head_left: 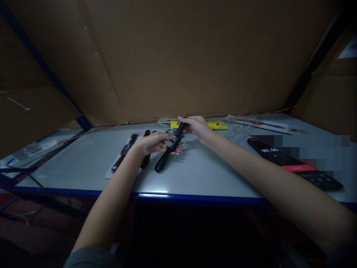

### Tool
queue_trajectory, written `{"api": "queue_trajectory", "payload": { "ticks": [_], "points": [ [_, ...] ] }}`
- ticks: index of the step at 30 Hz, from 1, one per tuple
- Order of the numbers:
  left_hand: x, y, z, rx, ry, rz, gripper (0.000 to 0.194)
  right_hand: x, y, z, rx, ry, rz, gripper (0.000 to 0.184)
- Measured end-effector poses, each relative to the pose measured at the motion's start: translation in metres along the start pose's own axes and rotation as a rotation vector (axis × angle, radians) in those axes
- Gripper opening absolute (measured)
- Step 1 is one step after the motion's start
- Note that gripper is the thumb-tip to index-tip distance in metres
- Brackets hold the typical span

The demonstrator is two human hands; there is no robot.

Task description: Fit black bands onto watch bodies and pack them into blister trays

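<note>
Both my hands are on a black two-handled tool that looks like a spokeshave [163,162], tilted over the tabletop. My left hand [156,143] is closed around its middle, thumb on top and fingers beneath. At the far end, my right hand [196,126] grips the upper handle between thumb and fingers. The lower handle sticks out free toward the table's front. Another black tool [145,161] lies just left of it, partly hidden by my left hand. Farther left is a similar black tool in clear packaging [122,156].
Behind my hands lies a yellow card [219,125] with clear plastic. A flat clear package [262,124] rests at the back right. The phone [279,158] showing a timer lies at right, near my forearm. Cardboard walls [195,56] enclose the grey table [195,182].
</note>
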State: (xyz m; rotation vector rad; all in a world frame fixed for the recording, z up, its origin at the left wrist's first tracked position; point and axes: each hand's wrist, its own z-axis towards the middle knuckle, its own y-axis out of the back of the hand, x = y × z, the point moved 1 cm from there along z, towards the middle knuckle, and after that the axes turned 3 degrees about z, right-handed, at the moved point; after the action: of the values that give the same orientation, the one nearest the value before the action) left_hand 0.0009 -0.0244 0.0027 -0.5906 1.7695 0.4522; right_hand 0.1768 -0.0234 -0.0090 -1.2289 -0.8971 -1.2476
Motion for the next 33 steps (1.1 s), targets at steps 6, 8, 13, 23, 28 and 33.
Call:
{"api": "queue_trajectory", "payload": {
  "ticks": [6, 8, 13, 23, 28, 33],
  "points": [
    [0.0022, 0.0013, -0.0007, 0.049, -0.017, 0.022, 0.027, -0.0013, -0.0007, -0.0021, -0.011, -0.047, 0.045, 0.016],
    [0.0022, 0.0015, -0.0016, 0.056, -0.019, 0.035, 0.030, -0.0021, -0.0005, -0.0017, -0.007, -0.063, 0.066, 0.016],
    [-0.0001, 0.0009, -0.0037, 0.024, -0.009, 0.050, 0.039, -0.0027, 0.0008, -0.0004, -0.008, -0.063, 0.078, 0.015],
    [0.0007, 0.0018, -0.0013, -0.079, 0.017, 0.087, 0.028, -0.0023, -0.0001, -0.0006, -0.007, -0.085, 0.070, 0.016],
    [-0.0011, 0.0002, 0.0010, -0.002, 0.032, 0.012, 0.036, -0.0030, 0.0013, -0.0017, 0.019, -0.051, -0.050, 0.024],
    [-0.0007, 0.0032, 0.0029, 0.039, 0.075, -0.083, 0.040, 0.0023, 0.0087, 0.0029, -0.098, 0.076, -0.146, 0.029]
  ]
}}
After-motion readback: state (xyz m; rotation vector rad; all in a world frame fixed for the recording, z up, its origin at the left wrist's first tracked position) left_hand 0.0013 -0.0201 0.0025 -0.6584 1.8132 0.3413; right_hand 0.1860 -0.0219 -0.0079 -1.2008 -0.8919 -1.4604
